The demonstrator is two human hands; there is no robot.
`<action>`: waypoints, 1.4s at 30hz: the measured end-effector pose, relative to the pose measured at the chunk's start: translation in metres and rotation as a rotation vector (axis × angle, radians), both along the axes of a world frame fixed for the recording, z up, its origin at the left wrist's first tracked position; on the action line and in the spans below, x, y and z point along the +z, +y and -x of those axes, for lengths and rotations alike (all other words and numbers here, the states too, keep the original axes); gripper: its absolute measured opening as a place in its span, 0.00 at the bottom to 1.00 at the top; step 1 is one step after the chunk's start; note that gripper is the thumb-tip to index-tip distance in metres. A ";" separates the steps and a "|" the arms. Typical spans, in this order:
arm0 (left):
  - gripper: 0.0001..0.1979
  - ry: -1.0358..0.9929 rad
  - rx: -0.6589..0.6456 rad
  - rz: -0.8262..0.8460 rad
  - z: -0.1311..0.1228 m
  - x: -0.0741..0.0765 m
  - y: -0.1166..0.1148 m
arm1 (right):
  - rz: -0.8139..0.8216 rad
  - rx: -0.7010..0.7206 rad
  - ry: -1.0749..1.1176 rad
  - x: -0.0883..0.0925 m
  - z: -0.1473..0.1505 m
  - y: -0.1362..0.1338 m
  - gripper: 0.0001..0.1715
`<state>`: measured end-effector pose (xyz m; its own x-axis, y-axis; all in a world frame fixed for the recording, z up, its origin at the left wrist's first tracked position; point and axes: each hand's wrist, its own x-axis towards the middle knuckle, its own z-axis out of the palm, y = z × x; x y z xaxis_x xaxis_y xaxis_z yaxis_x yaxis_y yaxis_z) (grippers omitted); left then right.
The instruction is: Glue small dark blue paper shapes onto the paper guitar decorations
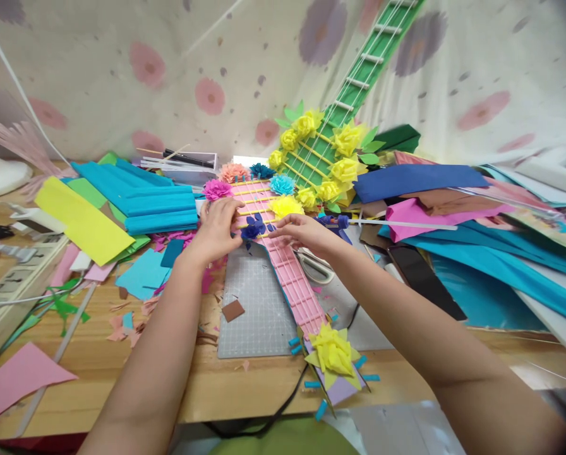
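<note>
A pink paper guitar [295, 281] lies with its neck toward me, over a grey cutting mat [254, 303]. Paper flowers edge its body, with a dark blue flower [253, 227] in the lower middle and a yellow flower [286, 206] beside it. My left hand [219, 226] rests at the body's left side, fingers spread, near the dark blue flower. On the other side, my right hand [304, 232] reaches over the body below the yellow flower, fingers apart. I see nothing held in either hand. A large yellow flower [334, 355] covers the neck's end.
Behind stands a green paper guitar [347, 104] with yellow flowers. Blue crepe paper [143, 196] and a power strip [22, 284] are at left. Scissors [317, 268], a glue gun [333, 221], a phone [422, 281] and stacked coloured paper [515, 253] lie at right.
</note>
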<state>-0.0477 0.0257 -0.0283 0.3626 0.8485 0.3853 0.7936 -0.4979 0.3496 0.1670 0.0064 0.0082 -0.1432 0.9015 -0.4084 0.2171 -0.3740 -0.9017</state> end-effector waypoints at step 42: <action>0.08 0.087 0.069 0.130 -0.028 0.025 0.041 | -0.527 -0.372 -0.448 -0.078 -0.156 -0.006 0.27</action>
